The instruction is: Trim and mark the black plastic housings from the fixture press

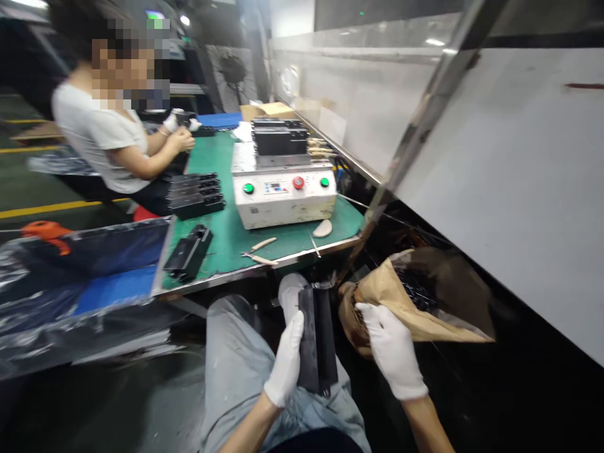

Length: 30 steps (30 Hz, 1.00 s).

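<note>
In my gloved left hand [289, 362] is a long black plastic housing [309, 340], held upright over my lap with the fingers wrapped round its left side. My gloved right hand [391, 345] is off to the right of it, in front of a brown paper bag [394, 283]. Its fingers are curled together near the bag's side; what they hold, if anything, is too small to make out. Dark scraps [415, 289] show inside the bag's mouth. Nippers [259, 251] with pale handles lie on the green table mat [226, 242] beyond my knees.
A white machine [285, 195] with buttons carries black housings [280, 139]. More black housings [195, 192] and a single one [189, 251] lie at the table's left. A co-worker [108, 132] sits beyond, handling a black part. A plastic-lined bin [85, 264] with an orange tool [47, 233] stands left.
</note>
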### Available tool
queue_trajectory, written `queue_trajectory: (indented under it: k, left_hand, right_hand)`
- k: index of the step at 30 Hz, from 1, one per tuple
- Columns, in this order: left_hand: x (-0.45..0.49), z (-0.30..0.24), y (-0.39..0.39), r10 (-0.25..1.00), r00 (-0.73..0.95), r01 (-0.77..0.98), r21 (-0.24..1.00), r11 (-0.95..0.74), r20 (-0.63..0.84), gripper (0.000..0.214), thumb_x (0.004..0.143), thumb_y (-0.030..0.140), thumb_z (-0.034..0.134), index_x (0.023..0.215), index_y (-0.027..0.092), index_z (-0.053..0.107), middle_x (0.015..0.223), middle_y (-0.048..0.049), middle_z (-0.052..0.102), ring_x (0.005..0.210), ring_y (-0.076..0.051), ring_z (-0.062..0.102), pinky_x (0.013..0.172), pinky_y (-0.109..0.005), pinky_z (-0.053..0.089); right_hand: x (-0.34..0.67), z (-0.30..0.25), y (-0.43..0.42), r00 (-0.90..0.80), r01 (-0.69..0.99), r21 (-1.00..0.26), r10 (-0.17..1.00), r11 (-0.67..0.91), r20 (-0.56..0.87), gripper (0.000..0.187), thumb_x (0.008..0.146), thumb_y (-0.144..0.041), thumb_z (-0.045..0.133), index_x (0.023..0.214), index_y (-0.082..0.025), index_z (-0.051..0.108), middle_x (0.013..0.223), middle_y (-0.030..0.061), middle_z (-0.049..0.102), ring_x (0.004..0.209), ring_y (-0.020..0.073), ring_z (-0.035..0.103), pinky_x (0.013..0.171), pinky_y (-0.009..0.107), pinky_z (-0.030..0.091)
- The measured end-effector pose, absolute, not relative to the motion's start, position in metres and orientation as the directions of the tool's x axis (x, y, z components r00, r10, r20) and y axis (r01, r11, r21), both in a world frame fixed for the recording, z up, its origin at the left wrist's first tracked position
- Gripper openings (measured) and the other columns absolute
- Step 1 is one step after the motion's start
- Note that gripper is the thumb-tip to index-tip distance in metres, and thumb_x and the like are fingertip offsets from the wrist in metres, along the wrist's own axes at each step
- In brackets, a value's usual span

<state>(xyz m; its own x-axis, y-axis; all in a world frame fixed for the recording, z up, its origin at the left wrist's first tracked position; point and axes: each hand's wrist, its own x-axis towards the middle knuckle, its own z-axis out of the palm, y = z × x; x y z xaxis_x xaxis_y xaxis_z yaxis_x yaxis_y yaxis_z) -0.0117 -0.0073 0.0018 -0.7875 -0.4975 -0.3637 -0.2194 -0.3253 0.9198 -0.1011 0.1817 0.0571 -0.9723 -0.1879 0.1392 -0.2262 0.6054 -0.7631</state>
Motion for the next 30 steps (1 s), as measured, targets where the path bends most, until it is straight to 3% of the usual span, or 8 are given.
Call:
queue_trajectory:
  k: [3,5,10,14,19,24,27,30]
  left_hand:
    - [-0.027,0.037,-0.093,-0.647,-0.73,-0.239,0.969,-0.062,-0.221,0.059,0.088,0.064,0.059,0.128,0.023,0.066,0.14,-0.0103,0.071,0.137,-0.03,0.06,0.122,-0.046,0.043]
    - [-0.037,0.066,-0.155,-0.67,-0.739,-0.373,0.869,0.326,-0.066,0.057,0.093,0.062,0.049,0.132,0.022,0.06,0.136,-0.0103,0.073,0.124,-0.028,0.068,0.11,-0.043,0.053]
    - [-0.085,0.103,-0.247,-0.762,-0.647,-0.637,0.537,0.552,0.015,0.051,0.083,0.053,0.063,0.119,0.017,0.066,0.134,-0.0254,0.067,0.126,-0.05,0.061,0.109,-0.066,0.041]
    - [-0.118,0.093,-0.264,-0.751,-0.659,-0.696,0.356,0.624,0.028,0.046,0.088,0.051,0.054,0.108,0.013,0.069,0.122,-0.0248,0.069,0.112,-0.044,0.066,0.099,-0.057,0.048]
    - [-0.104,0.081,-0.28,-0.748,-0.651,-0.703,0.267,0.659,0.131,0.051,0.1,0.04,0.027,0.126,0.017,0.065,0.134,-0.0237,0.06,0.133,-0.042,0.049,0.104,-0.056,0.042]
    - [-0.084,0.073,-0.308,-0.763,-0.646,-0.72,0.308,0.622,0.029,0.06,0.094,0.056,0.045,0.148,0.03,0.05,0.136,-0.0194,0.062,0.123,-0.038,0.061,0.101,-0.051,0.047]
    - [-0.077,0.076,-0.323,-0.803,-0.595,-0.754,0.373,0.54,-0.04,0.086,0.082,0.063,0.063,0.154,0.021,0.041,0.138,-0.0282,0.063,0.121,-0.044,0.064,0.101,-0.055,0.049]
    - [-0.061,0.088,-0.324,-0.846,-0.53,-0.764,0.469,0.443,-0.065,0.08,0.078,0.06,0.068,0.137,0.008,0.054,0.124,-0.0332,0.071,0.114,-0.048,0.068,0.1,-0.061,0.05]
  right_hand:
    - [-0.1,0.032,0.187,-0.983,-0.178,-0.79,-0.135,0.587,0.122,0.047,0.101,-0.058,0.051,0.105,-0.02,0.078,0.107,0.0113,0.078,0.099,0.0244,0.072,0.09,0.033,0.055]
    - [-0.098,0.016,0.185,-0.985,-0.162,-0.786,-0.143,0.597,0.095,0.047,0.098,-0.058,0.053,0.107,-0.019,0.08,0.112,0.0136,0.078,0.105,0.0275,0.072,0.097,0.037,0.056]
    - [-0.087,-0.015,0.164,-0.966,-0.059,-0.819,-0.24,0.571,-0.098,0.049,0.096,-0.056,0.052,0.118,-0.02,0.079,0.125,0.0125,0.076,0.12,0.0302,0.07,0.109,0.043,0.053]
    - [-0.083,-0.028,0.148,-0.925,-0.066,-0.877,-0.359,0.476,-0.125,0.048,0.099,-0.049,0.049,0.122,-0.018,0.078,0.131,0.0128,0.074,0.126,0.0296,0.068,0.113,0.044,0.051]
    - [-0.079,-0.034,0.144,-0.916,0.003,-0.872,-0.349,0.49,-0.2,0.048,0.101,-0.049,0.046,0.117,-0.019,0.08,0.129,0.0119,0.075,0.126,0.0298,0.068,0.115,0.046,0.05]
    - [-0.079,-0.033,0.131,-0.908,-0.007,-0.875,-0.369,0.484,-0.197,0.049,0.097,-0.05,0.049,0.109,-0.017,0.083,0.121,0.013,0.078,0.119,0.0311,0.072,0.109,0.046,0.055]
    - [-0.075,-0.023,0.114,-0.897,-0.069,-0.886,-0.418,0.458,-0.146,0.051,0.096,-0.053,0.049,0.106,-0.017,0.084,0.117,0.0148,0.079,0.114,0.0316,0.074,0.104,0.043,0.058]
    - [-0.069,-0.011,0.104,-0.9,-0.156,-0.9,-0.434,0.407,-0.04,0.051,0.097,-0.057,0.053,0.108,-0.019,0.083,0.118,0.0152,0.079,0.109,0.0323,0.076,0.1,0.042,0.061]
